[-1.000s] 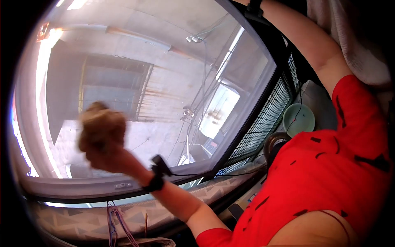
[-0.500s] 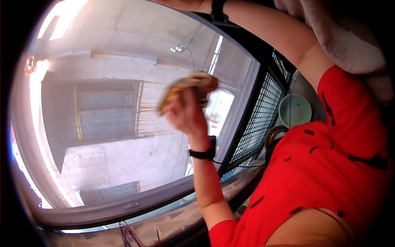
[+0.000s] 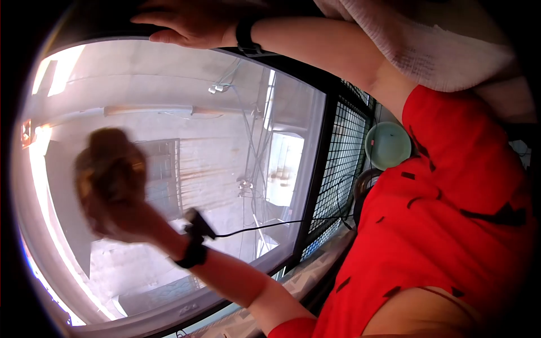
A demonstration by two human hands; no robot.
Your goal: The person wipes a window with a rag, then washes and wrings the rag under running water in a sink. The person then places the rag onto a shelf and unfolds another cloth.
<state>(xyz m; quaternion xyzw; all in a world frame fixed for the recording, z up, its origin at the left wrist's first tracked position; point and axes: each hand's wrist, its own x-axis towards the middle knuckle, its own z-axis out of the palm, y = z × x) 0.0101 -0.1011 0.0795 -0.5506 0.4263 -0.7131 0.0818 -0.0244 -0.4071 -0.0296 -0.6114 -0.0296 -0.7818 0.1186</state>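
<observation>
The view lies on its side, with the window glass (image 3: pixel 217 163) filling the left and middle. My left hand (image 3: pixel 127 219), reaching in from the bottom, is closed round a bunched brown cloth (image 3: pixel 110 163) in front of the glass. Hand and cloth are blurred, and whether the cloth touches the pane I cannot tell. At the top, my right hand (image 3: pixel 194 23) rests with fingers stretched along the dark window frame (image 3: pixel 121 31) and holds nothing. Both wrists carry black straps; a black cable (image 3: pixel 270 226) runs from the left one toward my body.
A black wire grille (image 3: pixel 332 163) stands at the window's right side. Beyond it are a pale green basin (image 3: pixel 389 146) and a partly hidden round metal vessel (image 3: pixel 366 180). Whitish fabric (image 3: pixel 431 59) hangs in at upper right. Outside are a wall with a barred window and wires.
My left hand has swept the cloth leftward across the picture, from mid-pane to the left part. The view has shifted, bringing my right hand further into sight at the top.
</observation>
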